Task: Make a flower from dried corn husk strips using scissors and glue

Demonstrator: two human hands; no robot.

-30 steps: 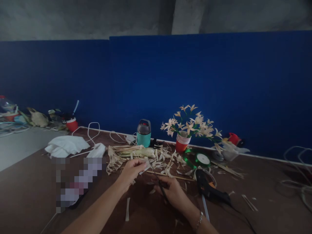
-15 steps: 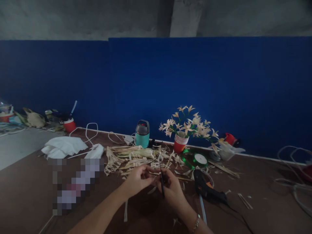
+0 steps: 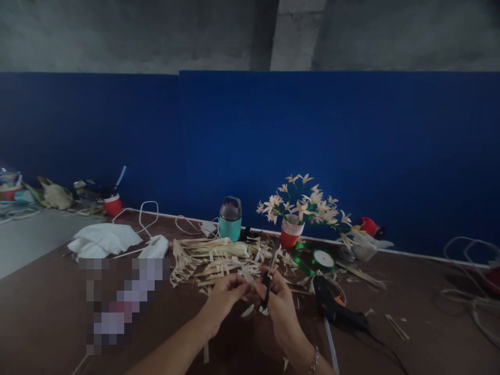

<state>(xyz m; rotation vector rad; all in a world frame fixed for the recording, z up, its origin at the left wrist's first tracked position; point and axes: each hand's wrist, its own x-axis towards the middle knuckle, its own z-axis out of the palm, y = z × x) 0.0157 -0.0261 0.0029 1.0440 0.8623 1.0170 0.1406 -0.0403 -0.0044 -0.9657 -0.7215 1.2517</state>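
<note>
My left hand [image 3: 224, 297] is closed in a pinch on a pale strip of dried leaf [image 3: 245, 276], held just above the brown table [image 3: 410, 344]. Right beside it, my right hand [image 3: 279, 302] grips dark scissors [image 3: 269, 284] whose blades point up at the strip. The two hands almost touch. A small pale cutting [image 3: 247, 311] hangs or lies just below them. Behind the hands lies a heap of dried leaf strips [image 3: 213, 255].
A black glue gun [image 3: 336, 307] with its cord lies right of my hands. Further back stand a red cup of pale leaf flowers [image 3: 292, 232], a green ribbon roll [image 3: 322, 259], a teal jar [image 3: 230, 219] and white cloth [image 3: 102, 239]. Cables lie at far right.
My hands have come together and lifted a little; the scissors have swung from pointing down and left to upright against the strip. The view has tilted down slightly.
</note>
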